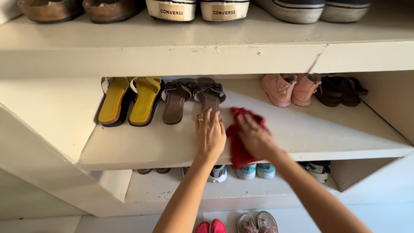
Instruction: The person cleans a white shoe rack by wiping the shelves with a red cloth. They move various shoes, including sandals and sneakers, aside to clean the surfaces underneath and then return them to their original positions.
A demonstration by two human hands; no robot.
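- Two bare hands over the middle shelf of a cream shoe rack.
- Left hand flat and open, palm down on the shelf, gripping nothing, fingertips touching the heel of the right brown sandal; gold ring on one finger.
- Right hand spread open, palm pressed down on a red cloth, fingers not curled around it.
- Red cloth crumpled near the shelf's front edge, one end hanging over it, just beside the left hand.
- Yellow sandals at far left of the same shelf, brown pair next to them.
- Pink boots and dark brown sandals farther right, well apart from both hands.
- White sneakers on the shelf above.
- Grey and teal sneakers on the shelf below, partly hidden by the cloth and arms.
- Red shoes on the floor.
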